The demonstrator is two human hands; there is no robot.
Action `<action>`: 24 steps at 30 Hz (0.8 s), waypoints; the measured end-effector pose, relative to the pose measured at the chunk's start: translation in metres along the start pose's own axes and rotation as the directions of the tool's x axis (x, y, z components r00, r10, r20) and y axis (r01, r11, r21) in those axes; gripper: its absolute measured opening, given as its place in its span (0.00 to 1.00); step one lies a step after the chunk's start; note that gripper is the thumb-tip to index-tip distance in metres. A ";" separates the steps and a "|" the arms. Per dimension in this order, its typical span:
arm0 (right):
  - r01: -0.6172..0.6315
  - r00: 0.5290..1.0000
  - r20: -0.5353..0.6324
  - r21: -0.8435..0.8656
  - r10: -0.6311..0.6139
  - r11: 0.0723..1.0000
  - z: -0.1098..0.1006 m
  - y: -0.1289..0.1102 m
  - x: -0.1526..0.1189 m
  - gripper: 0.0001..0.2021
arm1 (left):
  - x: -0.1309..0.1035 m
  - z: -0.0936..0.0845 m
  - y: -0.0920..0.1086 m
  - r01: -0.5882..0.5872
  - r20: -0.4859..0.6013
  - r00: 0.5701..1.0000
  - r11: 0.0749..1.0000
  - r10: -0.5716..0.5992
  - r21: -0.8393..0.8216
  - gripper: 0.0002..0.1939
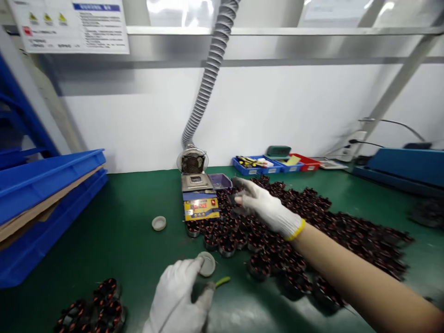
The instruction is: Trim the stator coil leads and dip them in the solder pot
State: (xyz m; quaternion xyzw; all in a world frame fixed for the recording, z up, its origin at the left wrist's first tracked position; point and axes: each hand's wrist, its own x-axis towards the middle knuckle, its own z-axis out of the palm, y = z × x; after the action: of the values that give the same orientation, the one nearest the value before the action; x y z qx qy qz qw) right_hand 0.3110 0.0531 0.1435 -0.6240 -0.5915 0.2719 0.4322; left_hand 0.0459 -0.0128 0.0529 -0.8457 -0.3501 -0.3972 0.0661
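Observation:
My left hand (182,296), in a white glove, is low in the middle of the view, its thumb and fingers curved apart beside a round whitish lid (207,264). A green-handled tool (222,281) pokes out by its fingertips; whether the hand grips it is hard to tell. My right hand (260,203), in a white glove with a yellow cuff, reaches over a large pile of black ring-shaped parts with copper windings (308,208). Its fingers are bent and blurred around something dark. Left of that hand stands a small metal-topped device with a yellow label (201,209).
Several ring parts (111,314) sit at the lower left. Another round lid (159,223) lies on the green table (138,194). Blue trays (52,185) are stacked at left. A grey hose (208,74) hangs behind the device; small blue bins (248,170) and a red bin (307,163) stand behind.

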 end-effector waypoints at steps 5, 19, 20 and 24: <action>-0.082 0.966 0.238 -0.089 0.101 0.993 0.006 0.037 -0.121 0.23 | 0.004 -0.006 -0.002 0.061 -0.021 0.998 0.998 -0.061 -0.031 0.12; 0.537 0.809 0.160 -0.591 -0.566 0.602 0.008 0.099 -0.157 0.22 | 0.000 0.005 -0.010 0.425 0.204 0.897 0.893 -0.393 -0.149 0.17; 0.514 0.822 0.187 -0.652 -0.538 0.558 0.008 0.102 -0.148 0.20 | 0.001 0.004 -0.010 0.460 0.217 0.880 0.873 -0.423 -0.163 0.18; 0.471 0.847 0.190 -0.701 -0.496 0.535 0.019 0.114 -0.126 0.20 | 0.004 0.004 -0.009 0.590 0.310 0.800 0.769 -0.514 -0.247 0.17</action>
State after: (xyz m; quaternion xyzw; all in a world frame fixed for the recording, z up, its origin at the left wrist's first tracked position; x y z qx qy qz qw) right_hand 0.3331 -0.0572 0.0150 -0.5584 -0.7910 -0.1247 0.2167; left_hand 0.0442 -0.0021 0.0513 -0.7420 -0.5175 -0.3539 -0.2373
